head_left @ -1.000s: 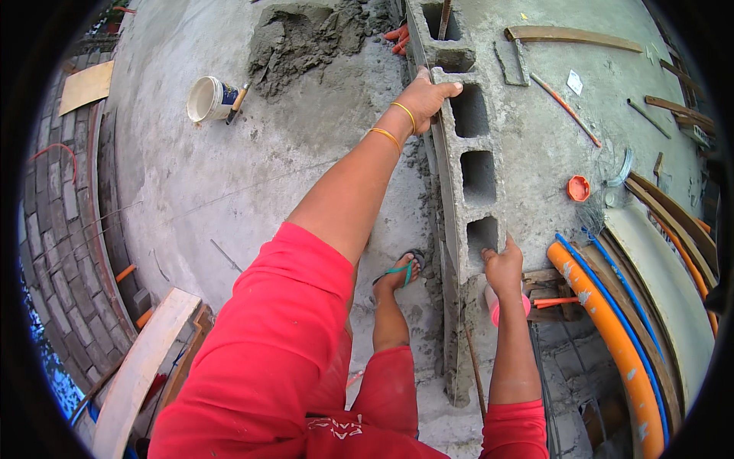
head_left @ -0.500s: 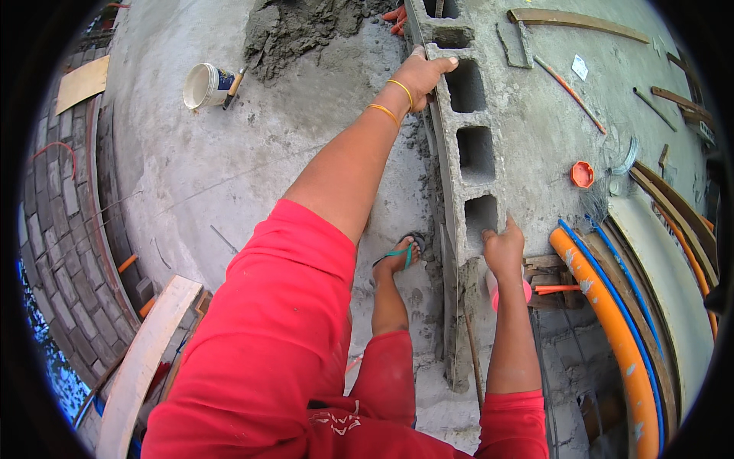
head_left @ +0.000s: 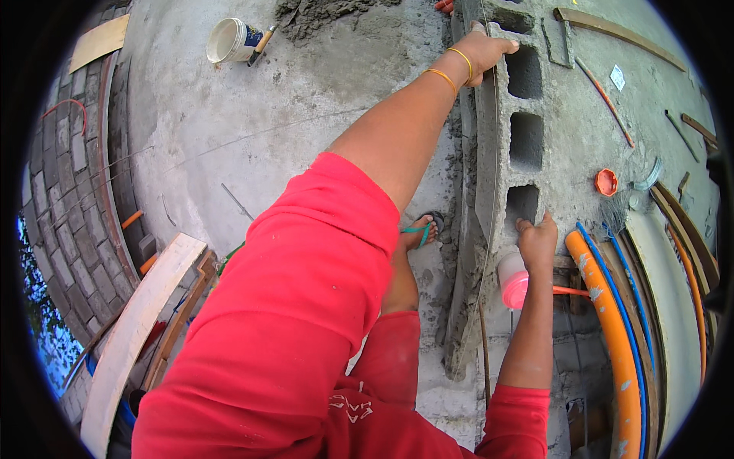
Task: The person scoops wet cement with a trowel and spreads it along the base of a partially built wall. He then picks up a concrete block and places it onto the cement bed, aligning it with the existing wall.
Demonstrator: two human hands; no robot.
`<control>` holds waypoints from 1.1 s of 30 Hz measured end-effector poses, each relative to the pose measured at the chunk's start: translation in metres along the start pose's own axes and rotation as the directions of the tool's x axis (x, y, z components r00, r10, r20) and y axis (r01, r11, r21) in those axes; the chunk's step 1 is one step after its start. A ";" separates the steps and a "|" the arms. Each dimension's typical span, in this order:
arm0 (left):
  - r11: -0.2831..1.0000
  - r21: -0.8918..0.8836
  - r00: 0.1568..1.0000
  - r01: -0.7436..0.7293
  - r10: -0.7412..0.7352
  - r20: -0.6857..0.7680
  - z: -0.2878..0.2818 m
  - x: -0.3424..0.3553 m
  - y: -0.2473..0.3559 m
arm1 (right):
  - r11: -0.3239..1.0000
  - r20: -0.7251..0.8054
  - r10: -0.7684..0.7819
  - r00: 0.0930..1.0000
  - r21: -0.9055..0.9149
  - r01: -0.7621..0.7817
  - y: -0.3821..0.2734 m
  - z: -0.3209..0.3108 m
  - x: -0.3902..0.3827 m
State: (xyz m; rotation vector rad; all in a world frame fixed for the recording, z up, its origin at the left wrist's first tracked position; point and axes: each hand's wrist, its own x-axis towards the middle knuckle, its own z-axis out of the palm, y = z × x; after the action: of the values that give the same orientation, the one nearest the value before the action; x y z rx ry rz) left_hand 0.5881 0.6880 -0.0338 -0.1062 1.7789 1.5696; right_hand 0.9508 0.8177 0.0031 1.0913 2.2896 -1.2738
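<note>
A grey hollow concrete block [head_left: 525,106] with three square cavities lies in line on a low wall, right of centre. My left hand [head_left: 483,55] grips its far left edge, thumb stretched over the top and fingers down the outer side. My right hand [head_left: 537,239] holds the near end, with fingertips at the rim of the nearest cavity. Beyond it sits another hollow block [head_left: 527,37], close against the far end. A thin string runs along the wall's left side. Any mortar beneath the held block is hidden.
Left of the wall are wet mortar [head_left: 325,14], a white bucket [head_left: 226,40] and a hammer-like tool [head_left: 262,44]. A pink-and-white container [head_left: 513,281] stands below my right hand. Orange pipe [head_left: 612,336], blue tubing and boards lie right; a plank [head_left: 145,336] lies left.
The view has shifted, so the block and both hands appear farther right and slightly higher. Both hands keep nearly the same grip on the block. More of the pink-and-white container shows.
</note>
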 end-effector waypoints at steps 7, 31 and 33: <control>0.991 -0.090 0.988 -0.103 0.112 0.105 -0.002 0.005 -0.007 | 0.999 -0.024 0.041 0.999 0.011 -0.040 0.004 0.001 0.003; 0.961 -0.247 0.978 -0.126 0.163 0.134 0.002 0.000 -0.003 | 0.986 -0.144 0.033 0.989 -0.157 -0.055 -0.014 0.009 -0.004; 0.966 -0.251 0.991 -0.065 0.092 0.094 0.007 -0.006 0.000 | 0.990 -0.125 0.070 0.990 -0.114 -0.085 -0.014 0.009 -0.004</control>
State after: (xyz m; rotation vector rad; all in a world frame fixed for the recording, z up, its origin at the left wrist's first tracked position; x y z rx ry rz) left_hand 0.5950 0.6916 -0.0301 -0.0712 1.5167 1.8162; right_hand 0.9428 0.8040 0.0089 1.2325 2.3509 -1.0539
